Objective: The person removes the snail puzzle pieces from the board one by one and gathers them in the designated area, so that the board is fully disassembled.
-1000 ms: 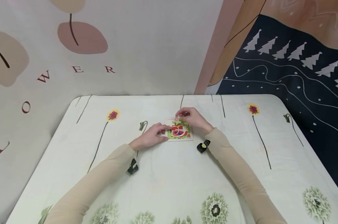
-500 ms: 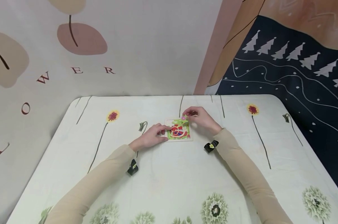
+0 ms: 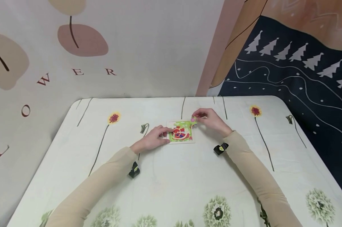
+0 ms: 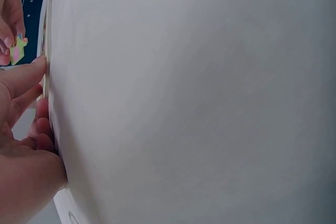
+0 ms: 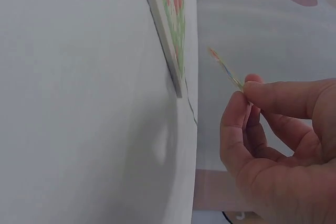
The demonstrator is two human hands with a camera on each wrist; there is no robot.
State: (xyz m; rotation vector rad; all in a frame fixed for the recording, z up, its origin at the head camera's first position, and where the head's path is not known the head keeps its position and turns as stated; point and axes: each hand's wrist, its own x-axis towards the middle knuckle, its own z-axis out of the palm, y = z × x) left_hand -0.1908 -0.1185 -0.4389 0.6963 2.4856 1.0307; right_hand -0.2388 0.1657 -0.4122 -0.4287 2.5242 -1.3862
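A small square jigsaw puzzle (image 3: pixel 184 126), green with red and blue art inside a pale frame, lies on the table. At its left side my left hand (image 3: pixel 153 138) steadies it, index finger over the picture and thumb by the lower left corner. My right hand (image 3: pixel 211 120) pinches a puzzle piece (image 3: pixel 193 120), green with a pink spot, just off the upper right corner. In the right wrist view this piece (image 5: pixel 227 71) shows edge-on between thumb and finger, apart from the board. The left wrist view catches the piece (image 4: pixel 18 51) too; the board there is nearly edge-on.
A white cloth with printed flowers covers the table (image 3: pixel 165 176). Behind it hangs a pale backdrop (image 3: pixel 153 63), with a dark tree-patterned cloth (image 3: pixel 287 72) on the right. Small black devices sit on the left wrist (image 3: pixel 134 170) and right wrist (image 3: pixel 220 148).
My right hand has moved right with the pinched piece, from over the puzzle's top to beyond its upper right corner, uncovering more of the picture. My left hand has stayed in place.
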